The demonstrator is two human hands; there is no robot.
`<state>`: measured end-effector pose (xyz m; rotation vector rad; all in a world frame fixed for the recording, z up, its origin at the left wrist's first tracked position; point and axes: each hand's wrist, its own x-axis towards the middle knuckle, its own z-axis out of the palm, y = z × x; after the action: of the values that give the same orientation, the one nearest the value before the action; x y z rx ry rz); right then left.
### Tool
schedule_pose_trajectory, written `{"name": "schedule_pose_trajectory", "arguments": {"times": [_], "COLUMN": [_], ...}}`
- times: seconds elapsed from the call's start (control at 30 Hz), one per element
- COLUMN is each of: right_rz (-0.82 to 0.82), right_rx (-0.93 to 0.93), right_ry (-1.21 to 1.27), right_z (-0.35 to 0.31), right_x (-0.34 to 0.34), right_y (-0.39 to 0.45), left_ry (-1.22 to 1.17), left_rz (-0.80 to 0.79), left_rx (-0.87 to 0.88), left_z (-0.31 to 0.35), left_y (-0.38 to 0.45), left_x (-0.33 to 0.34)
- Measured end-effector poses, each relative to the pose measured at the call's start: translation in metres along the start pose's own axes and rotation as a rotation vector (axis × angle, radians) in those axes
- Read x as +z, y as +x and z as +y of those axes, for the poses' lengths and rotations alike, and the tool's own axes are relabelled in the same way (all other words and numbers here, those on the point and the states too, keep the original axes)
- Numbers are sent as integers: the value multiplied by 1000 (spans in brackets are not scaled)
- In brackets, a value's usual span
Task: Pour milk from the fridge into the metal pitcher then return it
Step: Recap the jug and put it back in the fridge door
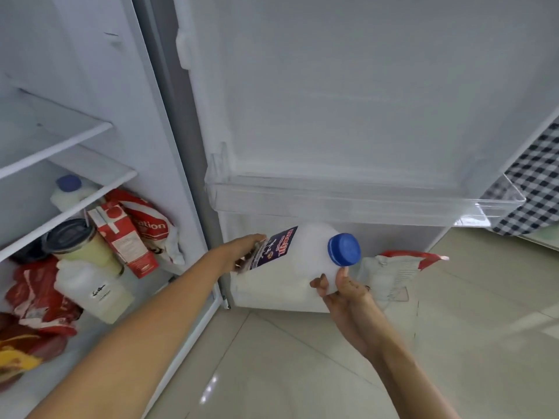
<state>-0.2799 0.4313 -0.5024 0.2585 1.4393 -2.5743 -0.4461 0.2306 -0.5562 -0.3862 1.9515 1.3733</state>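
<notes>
Nearest you, your right hand (340,293) grips the milk jug (298,261) from below at its shoulder, thumb and fingers (320,285) curled round the neck just under the blue screw cap (344,249). That low grip takes the weight where the jug narrows, which suits a heavy, smooth container. Your left hand (245,249) reaches further in and rests against the jug's labelled side, its fingers hidden behind the dark blue label (273,247), so I cannot tell whether they clasp it or only steady it. The jug is tilted, cap toward you and to the right, its base down in the lower door bin (272,293). I judge it is either going in or coming out; the frame does not settle which. No metal pitcher is in view.

The jug is translucent white plastic, rounded at the shoulder, full enough to look opaque. Just right of it in the same bin sits a crinkled white and red bag (399,267). Above, the clear plastic door shelf (348,198) is glossy and hard-edged.

To the left, inside the fridge, a red carton (124,237), a lidded cup of pale liquid (81,246) and another blue-capped bottle (68,190) crowd the white shelves. Far right, a checked cloth (532,176) hangs.
</notes>
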Motion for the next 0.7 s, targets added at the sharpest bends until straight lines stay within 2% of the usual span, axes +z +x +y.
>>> {"name": "schedule_pose_trajectory", "arguments": {"times": [0.1,0.4,0.7], "right_rz": [42,18,40], "right_rx": [-10,7,138], "right_ry": [47,-82,-167], "right_z": [0,-15,-17], "right_x": [-6,-22,-26], "right_y": [19,61,102], "left_ry": [-47,-353,-542], "left_rz": [0,-25,-55], "left_rx": [-4,-2,-46], "left_z": [-3,-12,-39], "left_y": [19,59,88], "left_x": [-2,18,27]}}
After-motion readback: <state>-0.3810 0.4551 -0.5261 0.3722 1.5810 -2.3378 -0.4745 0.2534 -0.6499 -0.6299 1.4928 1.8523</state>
